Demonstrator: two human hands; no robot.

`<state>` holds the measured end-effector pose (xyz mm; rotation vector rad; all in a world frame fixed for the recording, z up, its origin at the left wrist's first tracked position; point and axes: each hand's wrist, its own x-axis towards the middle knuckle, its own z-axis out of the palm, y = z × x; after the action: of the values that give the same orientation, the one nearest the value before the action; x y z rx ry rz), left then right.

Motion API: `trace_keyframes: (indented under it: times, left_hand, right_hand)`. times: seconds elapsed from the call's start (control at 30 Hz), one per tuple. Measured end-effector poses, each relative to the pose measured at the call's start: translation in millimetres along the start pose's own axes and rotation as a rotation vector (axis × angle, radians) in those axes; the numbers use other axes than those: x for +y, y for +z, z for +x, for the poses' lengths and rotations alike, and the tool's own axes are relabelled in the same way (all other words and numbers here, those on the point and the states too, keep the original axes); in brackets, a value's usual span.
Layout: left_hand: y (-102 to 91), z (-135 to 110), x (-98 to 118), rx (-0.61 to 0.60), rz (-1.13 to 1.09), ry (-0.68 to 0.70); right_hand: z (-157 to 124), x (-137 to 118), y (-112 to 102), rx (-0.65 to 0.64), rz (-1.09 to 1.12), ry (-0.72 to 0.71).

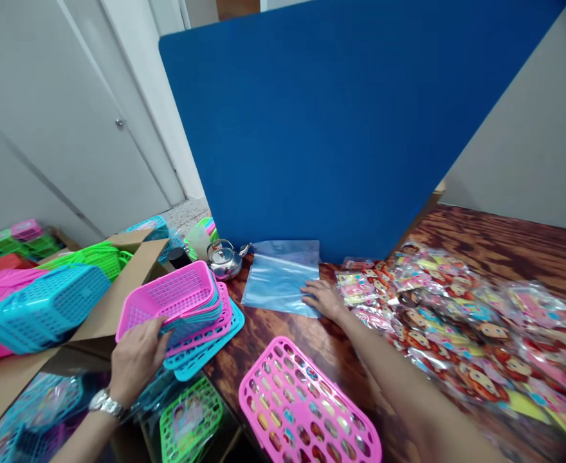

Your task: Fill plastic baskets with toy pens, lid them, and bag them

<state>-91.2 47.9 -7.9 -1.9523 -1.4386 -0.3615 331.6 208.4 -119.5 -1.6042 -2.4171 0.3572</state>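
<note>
My left hand (139, 355), with a metal wristwatch (107, 404) on its wrist, grips the near rim of a pink plastic basket (170, 289). That basket tops a nested stack with blue ones (200, 315) under it, resting on flat pink and blue perforated lids (232, 337). Flat on the clear plastic bags (276, 273) lies my right hand (324, 298), fingers spread at their right edge. In front of me sits a pink perforated lid (302, 405), with colourful contents showing through its holes.
Packaged doll-print items (461, 321) are heaped on the right of the wooden table (519, 238). A small metal kettle (225, 258) stands behind the stack. An upright blue board (312, 128) closes the back. Open cardboard boxes (119, 296) with baskets crowd the left.
</note>
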Motion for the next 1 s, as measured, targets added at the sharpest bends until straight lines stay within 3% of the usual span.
trace_keyframes:
  times: [0.23,0.4,0.5,0.57,0.67,0.77,0.83,1.0]
  left_hand:
    - [7.7,2,3,-0.066,-0.047,0.044]
    - [-7.1,16,13,-0.071,-0.151,-0.021]
    - [-22.6,7,54,-0.099,-0.479,-0.151]
    - [-30.9,-8,96,-0.232,-0.77,-0.298]
    - [-34.0,-31,160,-0.572,-1.164,-0.531]
    - [-24.8,-31,196,-0.611,-1.355,-0.658]
    - [-15.0,-16,201,-0.632,-1.446,-0.6]
    - [4.7,40,207,-0.766,-1.59,-0.209]
  right_hand:
    - [10,-11,-9,0.007,0.001,0.026]
    - [10,-21,-19,0.024,0.036,0.047]
    - [7,-33,-29,0.029,0.045,0.07]
    - [2,-43,-37,0.025,0.043,0.083]
    - [-8,-55,-49,0.003,0.026,0.086]
    - [-19,-60,-59,-0.01,-0.017,0.104]
    - [-26,-61,-67,0.004,-0.048,0.133]
    - [-47,-52,-97,0.046,-0.107,0.167]
